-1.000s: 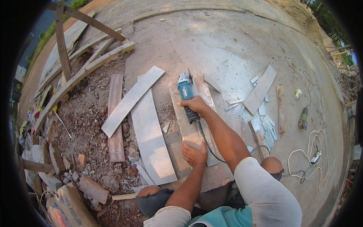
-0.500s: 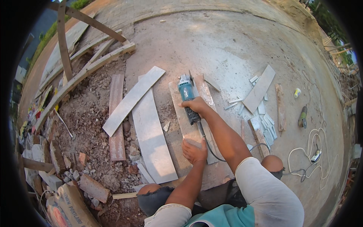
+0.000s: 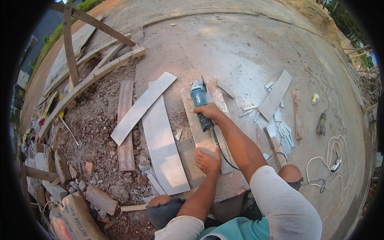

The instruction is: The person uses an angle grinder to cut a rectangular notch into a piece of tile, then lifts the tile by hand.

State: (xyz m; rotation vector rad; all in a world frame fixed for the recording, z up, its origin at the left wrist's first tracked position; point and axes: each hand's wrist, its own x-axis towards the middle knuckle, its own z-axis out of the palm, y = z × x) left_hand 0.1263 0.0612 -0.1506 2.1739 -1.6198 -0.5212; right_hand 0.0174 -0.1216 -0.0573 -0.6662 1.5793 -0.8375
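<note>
My right hand (image 3: 209, 113) grips the dark rear body of a teal angle grinder (image 3: 197, 96). Its disc, seen edge-on at the front right of the head, is over a pale tile strip (image 3: 226, 165) lying on a worn board (image 3: 191, 105). I cannot tell whether the disc touches the strip. Behind the grinder its black cord loops down and to the right. Nearer to me, my left hand (image 3: 208, 161) lies flat, fingers stretched to the left, pressing on the work surface below the cord.
On the left, a pale plank-shaped tile (image 3: 144, 108) crosses a longer tile (image 3: 164, 144) and a reddish board (image 3: 126, 156). Cut tile pieces (image 3: 285, 138) lie on the right, near a second grinder (image 3: 321, 124) and a coiled white cord (image 3: 308, 168). Rubble, bricks and a paper sack (image 3: 76, 218) fill the lower left.
The whole view has shifted slightly to the right. Both hands and the grinder keep nearly the same place over the board.
</note>
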